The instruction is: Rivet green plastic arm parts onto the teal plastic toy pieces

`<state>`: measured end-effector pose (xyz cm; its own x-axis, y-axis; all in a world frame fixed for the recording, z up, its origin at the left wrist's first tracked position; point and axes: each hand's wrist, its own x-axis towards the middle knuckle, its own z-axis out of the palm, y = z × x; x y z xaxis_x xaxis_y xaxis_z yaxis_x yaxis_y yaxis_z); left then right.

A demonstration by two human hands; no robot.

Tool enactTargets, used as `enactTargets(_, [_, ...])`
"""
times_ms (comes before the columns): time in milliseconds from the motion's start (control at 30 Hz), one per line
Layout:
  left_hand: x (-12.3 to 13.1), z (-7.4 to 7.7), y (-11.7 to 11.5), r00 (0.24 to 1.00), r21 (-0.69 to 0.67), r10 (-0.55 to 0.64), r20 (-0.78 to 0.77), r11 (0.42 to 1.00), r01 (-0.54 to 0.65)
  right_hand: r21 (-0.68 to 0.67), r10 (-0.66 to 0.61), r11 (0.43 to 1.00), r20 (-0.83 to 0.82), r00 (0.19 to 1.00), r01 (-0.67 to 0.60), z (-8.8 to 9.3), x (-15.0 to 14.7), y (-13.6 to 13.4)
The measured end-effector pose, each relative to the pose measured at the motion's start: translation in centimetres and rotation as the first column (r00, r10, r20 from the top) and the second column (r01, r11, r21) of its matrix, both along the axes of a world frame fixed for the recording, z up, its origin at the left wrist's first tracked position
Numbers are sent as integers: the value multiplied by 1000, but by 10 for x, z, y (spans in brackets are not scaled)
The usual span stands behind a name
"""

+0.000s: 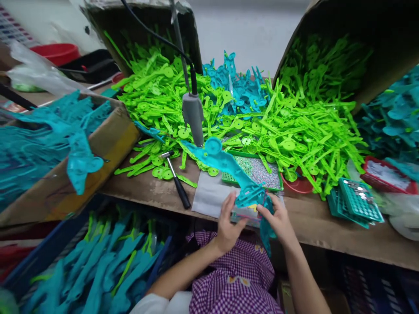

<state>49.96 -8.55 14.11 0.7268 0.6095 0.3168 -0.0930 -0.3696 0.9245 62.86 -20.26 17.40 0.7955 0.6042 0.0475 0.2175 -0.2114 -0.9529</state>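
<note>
A long blue plastic piece (225,162) with a round disc is held above the table's front edge, slanting up to the left. My left hand (228,226) is curled at its lower left side, thumb and fingers against it. On the right, my right hand (276,218) grips the same piece, its thumb by a small yellow part (253,207). Behind the piece lie a white sheet (206,196) and a green tray (279,185) of small silvery parts. A grey screwdriver-like tool (193,115) hangs above the far end of the piece.
Heaps of green pieces (294,131) spill from two boxes, with blue pieces (242,87) behind. A hammer (179,183) lies left. Green perforated trays (360,200) and a red tray (389,174) stand right. A carton (108,152) and a blue crate (163,257) hold blue pieces.
</note>
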Motion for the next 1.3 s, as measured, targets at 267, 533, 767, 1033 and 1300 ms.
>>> enactTargets(267, [-7, 8, 9, 985, 40, 172, -28, 984, -171, -299, 448, 863, 80, 890, -407, -11, 30, 24])
enactTargets(533, [24, 19, 18, 949, 124, -31, -314, 989, 74, -169, 73, 986, 466, 882, 8, 7, 10, 15])
enactTargets(767, [22, 18, 16, 923, 323, -33, -384, 931, 167, -63, 153, 988, 369, 916, -140, 10, -17, 22])
enactTargets(1033, [18, 12, 20, 919, 309, -188, -346, 902, 301, -58, 288, 957, 130, 949, -283, -5, -2, 8])
enactTargets(1300, [12, 23, 22, 872, 272, -273, -406, 875, 400, 17, 201, 979, -9, 979, -201, -12, -6, 4])
